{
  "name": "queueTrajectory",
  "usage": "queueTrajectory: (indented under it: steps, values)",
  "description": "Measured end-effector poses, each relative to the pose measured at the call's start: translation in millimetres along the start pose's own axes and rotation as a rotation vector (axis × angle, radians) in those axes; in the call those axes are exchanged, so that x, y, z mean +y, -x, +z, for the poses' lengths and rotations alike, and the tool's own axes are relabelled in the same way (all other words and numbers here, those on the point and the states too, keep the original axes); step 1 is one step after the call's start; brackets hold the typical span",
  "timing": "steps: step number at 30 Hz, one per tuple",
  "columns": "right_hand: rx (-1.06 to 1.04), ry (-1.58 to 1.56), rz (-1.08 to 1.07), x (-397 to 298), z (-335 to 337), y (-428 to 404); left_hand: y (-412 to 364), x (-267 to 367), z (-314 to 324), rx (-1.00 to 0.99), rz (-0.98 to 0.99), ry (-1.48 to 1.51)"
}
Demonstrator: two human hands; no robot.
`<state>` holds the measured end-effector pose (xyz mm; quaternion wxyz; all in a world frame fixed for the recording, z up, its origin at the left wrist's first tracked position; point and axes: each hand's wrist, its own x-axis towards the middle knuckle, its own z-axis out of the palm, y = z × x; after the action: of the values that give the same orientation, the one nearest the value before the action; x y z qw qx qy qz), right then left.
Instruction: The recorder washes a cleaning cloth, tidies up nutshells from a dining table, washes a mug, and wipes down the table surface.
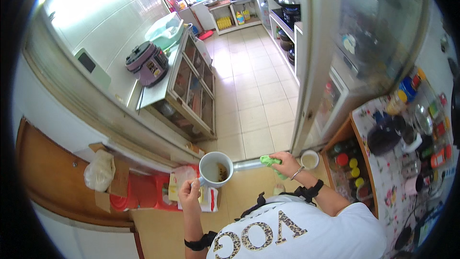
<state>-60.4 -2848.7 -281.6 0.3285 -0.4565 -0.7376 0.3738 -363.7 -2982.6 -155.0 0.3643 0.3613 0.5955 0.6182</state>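
Observation:
My left hand [189, 195] grips a pale blue mug [216, 156] by its handle. Some liquid and dark bits, perhaps tea leaves, show at the bottom of the mug. In my right hand [286, 165] is a crumpled green cloth [270, 160], held between thumb and fingers. The two hands are apart, both out in front of my body at a kitchen doorway. Below the right hand, a white bucket-like container [309, 159] stands on the floor by the door frame.
A sliding glass door frame [305, 79] stands at right. Ahead lies a tiled kitchen floor [251, 79]. A purple electric pressure cooker [151, 65] sits on a cabinet [194, 93] at left. Red plastic stools [143, 190] and a cardboard box [118, 181] are lower left; a cluttered table [382, 172] is right.

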Motion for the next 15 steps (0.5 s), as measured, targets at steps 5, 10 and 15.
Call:
queueTrajectory:
  steps: [5,10,15]
  values:
    - [0.012,-0.047,-0.165,-9,-8,-134,-115,2,26,0.076,-0.006,-0.021]
    - [0.033,-0.065,-0.044,3,-19,-250,-257,-4,60,0.029,-0.061,-0.060]
    - [0.212,-0.068,0.165,43,-37,-362,-428,-33,103,-0.140,-0.126,0.006]
